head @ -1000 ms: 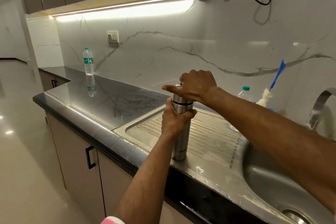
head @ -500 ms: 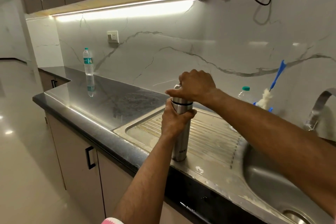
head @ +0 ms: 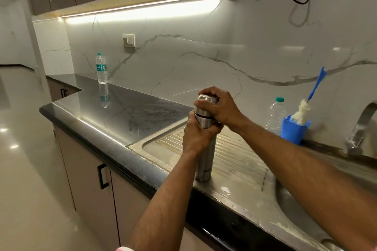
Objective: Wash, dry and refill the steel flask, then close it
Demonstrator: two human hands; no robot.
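Note:
The steel flask (head: 205, 161) stands upright on the ribbed steel drainboard (head: 240, 155) near the counter's front edge. My left hand (head: 196, 134) is wrapped around the flask's upper body. My right hand (head: 221, 108) grips the steel cap (head: 206, 99) from above and from the right; the cap sits on the flask's neck, with a dark ring showing just below it. Most of the cap is hidden under my fingers.
A blue holder (head: 293, 131) with a blue-handled bottle brush (head: 312, 96) and a clear plastic bottle (head: 275, 115) stand against the wall behind the drainboard. The sink basin (head: 302, 216) and tap (head: 363, 126) lie to the right. Another water bottle (head: 101, 69) stands far left on the dark counter (head: 122, 112).
My right hand has turned on the cap, so that the fingers now point left across its top and the wrist sits lower. The flask and my left hand stay in place.

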